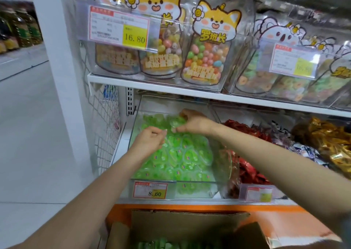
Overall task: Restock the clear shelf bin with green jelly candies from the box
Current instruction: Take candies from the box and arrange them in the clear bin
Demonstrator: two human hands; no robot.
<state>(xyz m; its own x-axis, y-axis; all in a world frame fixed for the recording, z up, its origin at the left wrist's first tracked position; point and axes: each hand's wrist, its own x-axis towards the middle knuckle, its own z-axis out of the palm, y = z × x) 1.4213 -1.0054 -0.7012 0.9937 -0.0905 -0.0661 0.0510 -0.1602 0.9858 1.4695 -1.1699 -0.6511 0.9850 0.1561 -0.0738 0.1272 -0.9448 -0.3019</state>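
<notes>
Shop aisle, bright even indoor light, glare on plastic. Pale grey floor (24,134) on the left. White upright post (57,58) at the end of the shelving unit, wire mesh side panel (106,131) beside it, slotted metal strip (130,100) behind. White shelf board (171,89) carries clear upper bins (205,85) with cartoon-fox candy bags (209,45); a red-framed price tag (118,27) reads 16.80. Lower level, to the right: red-wrapped sweets (245,134), gold-wrapped sweets (332,140). Orange base ledge (266,220) below. Far left, blurred bottles (19,30) on another shelf.
</notes>
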